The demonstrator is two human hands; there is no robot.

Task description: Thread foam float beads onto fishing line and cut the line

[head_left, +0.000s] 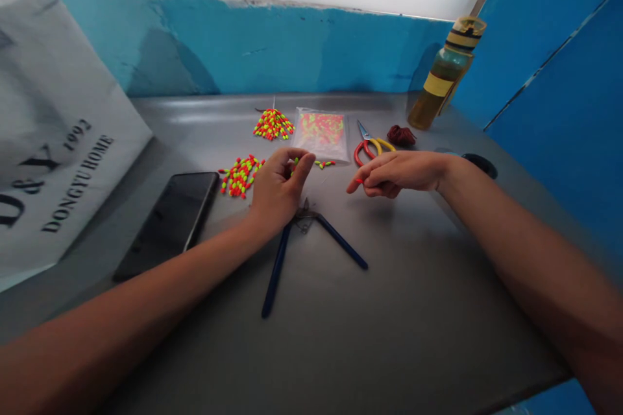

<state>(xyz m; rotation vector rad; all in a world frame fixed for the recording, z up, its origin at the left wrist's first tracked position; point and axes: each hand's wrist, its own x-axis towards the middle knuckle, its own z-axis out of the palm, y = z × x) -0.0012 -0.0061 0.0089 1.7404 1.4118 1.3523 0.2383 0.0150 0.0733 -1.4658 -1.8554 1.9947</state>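
My left hand [278, 187] is closed, thumb and forefinger pinched together above the pliers' jaws. Bits of yellow-green and red show in the gap of its fingers; I cannot tell whether they lie in the hand or behind it. My right hand [402, 172] hovers palm down to the right, holding a small red bead [359, 181] at its fingers. Blue-handled pliers [341, 241] lie spread on the table. Beyond the left hand is a loose pile of red-and-yellow oval beads [241, 176], and a few beads [324, 164] lie between the hands.
At the back are a bunch of beads [273, 124], a clear bag of beads [321, 133], red-and-yellow-handled scissors [372, 148], dark red cord [402, 135] and a bottle [438, 84]. A phone [170, 224] and large white bag [63, 123] stand left. A dark round object [479, 166] is partly behind my right wrist.
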